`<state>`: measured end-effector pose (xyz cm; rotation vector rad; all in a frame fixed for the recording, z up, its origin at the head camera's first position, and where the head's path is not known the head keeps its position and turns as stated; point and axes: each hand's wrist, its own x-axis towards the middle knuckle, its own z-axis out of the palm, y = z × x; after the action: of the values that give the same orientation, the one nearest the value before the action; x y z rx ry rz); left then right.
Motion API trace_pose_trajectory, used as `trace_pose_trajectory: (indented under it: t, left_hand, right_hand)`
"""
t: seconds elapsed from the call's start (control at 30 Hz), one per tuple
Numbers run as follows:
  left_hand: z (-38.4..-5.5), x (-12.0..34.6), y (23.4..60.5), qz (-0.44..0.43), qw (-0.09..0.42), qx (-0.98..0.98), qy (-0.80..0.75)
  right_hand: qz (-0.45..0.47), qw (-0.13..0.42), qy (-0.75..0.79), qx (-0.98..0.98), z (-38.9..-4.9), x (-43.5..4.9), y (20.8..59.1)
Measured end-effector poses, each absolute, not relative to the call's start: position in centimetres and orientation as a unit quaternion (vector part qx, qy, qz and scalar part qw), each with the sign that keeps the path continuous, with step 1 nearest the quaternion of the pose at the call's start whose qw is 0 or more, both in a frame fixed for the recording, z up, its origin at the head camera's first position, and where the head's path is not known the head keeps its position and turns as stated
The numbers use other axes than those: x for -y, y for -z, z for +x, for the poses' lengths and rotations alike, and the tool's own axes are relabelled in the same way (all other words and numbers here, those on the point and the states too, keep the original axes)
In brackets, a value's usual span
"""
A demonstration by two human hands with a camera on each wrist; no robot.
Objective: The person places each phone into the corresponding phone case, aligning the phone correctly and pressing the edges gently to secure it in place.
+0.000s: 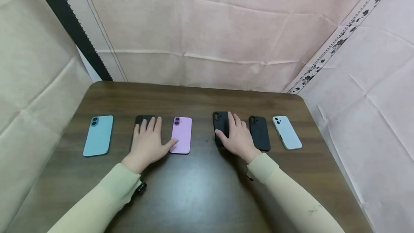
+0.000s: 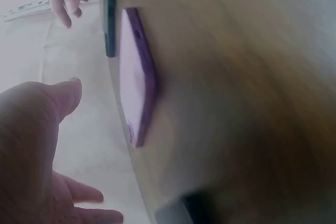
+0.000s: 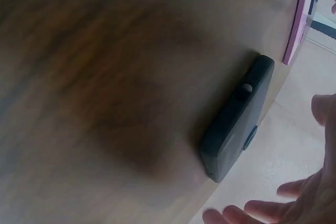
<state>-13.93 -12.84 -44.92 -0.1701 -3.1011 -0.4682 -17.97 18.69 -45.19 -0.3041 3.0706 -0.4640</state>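
In the head view my left hand (image 1: 147, 146) is spread, palm down, over a black phone (image 1: 144, 118) that it mostly hides. Its thumb overlaps the lower left of a purple phone (image 1: 182, 136), though the left wrist view shows thumb and purple phone (image 2: 137, 77) apart. My right hand (image 1: 237, 136), fingers extended, covers part of a black phone (image 1: 221, 121). The right wrist view has that black phone (image 3: 241, 119) flat on the table, with the right hand (image 3: 310, 198) raised above it. Neither hand grips anything.
A light blue phone (image 1: 98, 136) lies at the table's left. To the right of my right hand lie another black phone (image 1: 260, 134) and a pale blue phone (image 1: 287, 132). The brown wooden table (image 1: 191, 197) is bordered by pale cloth (image 1: 210, 39) behind and at both sides.
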Motion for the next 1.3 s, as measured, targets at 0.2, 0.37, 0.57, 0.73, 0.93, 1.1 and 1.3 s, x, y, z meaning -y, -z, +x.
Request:
trace_pose_trajectory:
  t: [0.2, 0.37, 0.57, 0.73, 0.93, 1.1, 1.3]
  left_hand:
    - [-14.4, 10.4, 45.1, -0.053, -0.021, 0.981, 0.183]
    - [-14.6, 8.9, 45.6, -0.049, -0.031, 0.982, 0.182]
    - [-14.8, 8.0, 45.7, -0.037, -0.037, 0.983, 0.177]
    - [-15.0, 7.6, 45.8, -0.031, -0.032, 0.985, 0.167]
    - [-15.3, 7.3, 46.2, -0.033, -0.042, 0.987, 0.15]
    - [-15.4, 7.2, 46.2, -0.037, -0.049, 0.989, 0.138]
    - [-15.3, 7.4, 45.8, -0.042, -0.063, 0.987, 0.14]
  right_hand:
    - [-0.047, 0.022, 0.179, -0.983, -18.6, -18.0, 45.2]
    - [-0.008, 0.043, 0.173, -0.984, -19.0, -17.3, 45.1]
    - [0.014, 0.055, 0.155, -0.986, -19.3, -17.0, 45.1]
    - [0.017, 0.067, 0.136, -0.988, -19.5, -16.8, 45.2]
    - [0.019, 0.087, 0.116, -0.989, -19.8, -16.6, 45.4]
    - [0.019, 0.09, 0.107, -0.99, -20.0, -16.6, 45.6]
    - [0.021, 0.097, 0.098, -0.99, -20.2, -16.5, 45.7]
